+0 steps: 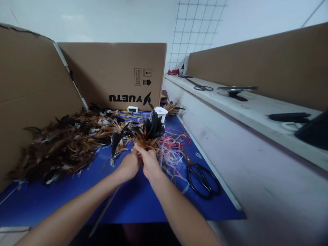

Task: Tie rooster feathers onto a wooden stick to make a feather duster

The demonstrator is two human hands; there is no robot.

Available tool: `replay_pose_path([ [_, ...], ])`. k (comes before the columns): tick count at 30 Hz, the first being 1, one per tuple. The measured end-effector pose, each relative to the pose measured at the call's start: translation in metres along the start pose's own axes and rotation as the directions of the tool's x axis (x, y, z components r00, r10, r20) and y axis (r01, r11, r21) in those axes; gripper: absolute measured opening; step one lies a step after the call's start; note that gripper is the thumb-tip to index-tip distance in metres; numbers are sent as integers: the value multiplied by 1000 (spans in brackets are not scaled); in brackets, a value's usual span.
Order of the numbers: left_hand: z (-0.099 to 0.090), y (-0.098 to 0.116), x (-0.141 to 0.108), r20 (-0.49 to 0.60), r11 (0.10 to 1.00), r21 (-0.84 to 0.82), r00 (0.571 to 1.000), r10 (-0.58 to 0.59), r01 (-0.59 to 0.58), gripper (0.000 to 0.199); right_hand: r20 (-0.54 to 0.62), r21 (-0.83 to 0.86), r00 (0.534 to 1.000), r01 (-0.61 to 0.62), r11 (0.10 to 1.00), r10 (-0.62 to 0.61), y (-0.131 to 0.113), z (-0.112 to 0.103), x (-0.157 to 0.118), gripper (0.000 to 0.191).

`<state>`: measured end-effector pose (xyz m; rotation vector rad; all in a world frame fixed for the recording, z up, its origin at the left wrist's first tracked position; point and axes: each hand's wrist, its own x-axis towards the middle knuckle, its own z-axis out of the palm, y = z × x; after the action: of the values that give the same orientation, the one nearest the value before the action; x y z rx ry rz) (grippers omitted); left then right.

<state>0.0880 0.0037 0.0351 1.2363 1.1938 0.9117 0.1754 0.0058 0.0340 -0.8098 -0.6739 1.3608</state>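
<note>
A feather duster [150, 131] with brown and black feathers is held out over the blue tabletop, its feathered end pointing away from me. My left hand [130, 166] is closed around it just below the feathers. Pressed close beside it, my right hand [150, 163] is also closed, with the thumb lying at the base of the feathers. A thin stick [104, 214] runs from under my left wrist down toward the table's front edge. The grip itself is mostly hidden by my fingers.
A large heap of loose feathers [64, 143] covers the table's left side. Right of my hands lie tangled plastic strands [171, 150] and black-handled scissors [203, 181]. A white cup [161, 112] stands behind the duster. Cardboard [110, 71] walls the back; a white ledge [241, 112] runs along the right.
</note>
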Motion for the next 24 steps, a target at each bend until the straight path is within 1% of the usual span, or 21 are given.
replay_pose_path([
  [1,4,-1,-2,-31,996,86,999,22,-19,18,-39,16,999,-10,1000,10,0,-2,2,29],
  [2,8,-1,-4,-73,977,208,995,64,-48,14,-80,34,996,-22,999,25,-1,-3,4,29],
  [3,11,-1,-6,-108,938,339,988,113,-70,10,-118,51,992,-39,998,45,-1,-4,6,27],
  [5,18,1,-11,-129,831,548,973,191,-91,6,-169,79,982,-74,994,87,-2,-6,8,19],
  [7,24,5,-16,-114,748,657,968,225,-96,5,-182,96,976,-103,990,119,-4,-7,9,11],
  [9,27,9,-21,-80,678,727,968,240,-108,8,-178,114,978,-89,989,109,-6,-8,9,14],
  [11,27,13,-25,-34,641,755,968,250,-139,17,-156,137,985,-58,989,80,-9,-8,8,16],
  [12,26,16,-27,-9,643,748,966,257,-164,23,-142,151,988,-40,988,61,-11,-8,8,16],
  [13,23,18,-29,15,663,725,966,258,-188,29,-126,164,991,-27,986,48,-13,-8,8,16],
  [14,20,20,-31,36,701,684,969,243,-202,36,-106,180,994,-22,983,41,-15,-8,7,17],
  [15,15,22,-32,61,757,621,976,208,-201,41,-79,199,996,-21,980,38,-17,-7,6,18],
  [16,10,24,-32,91,831,529,986,143,-169,46,-50,221,998,-26,975,38,-19,-7,5,19],
  [17,4,26,-32,130,903,418,990,53,-103,51,-23,246,999,-34,969,41,-21,-6,4,19],
  [18,-2,27,-31,174,964,266,984,-43,-5,54,4,273,999,-43,961,44,-23,-6,3,19],
  [19,-7,28,-29,227,990,111,967,-113,90,55,28,295,999,-52,954,46,-24,-5,2,19],
  [21,-15,28,-25,336,967,-109,925,-180,228,55,48,306,997,-64,950,52,-24,-5,0,19],
  [22,-18,26,-23,381,945,-176,904,-191,274,55,54,300,997,-74,951,60,-23,-6,0,20],
  [24,-20,22,-19,450,906,-255,871,-198,338,54,72,271,994,-103,957,86,-22,-7,0,22],
])
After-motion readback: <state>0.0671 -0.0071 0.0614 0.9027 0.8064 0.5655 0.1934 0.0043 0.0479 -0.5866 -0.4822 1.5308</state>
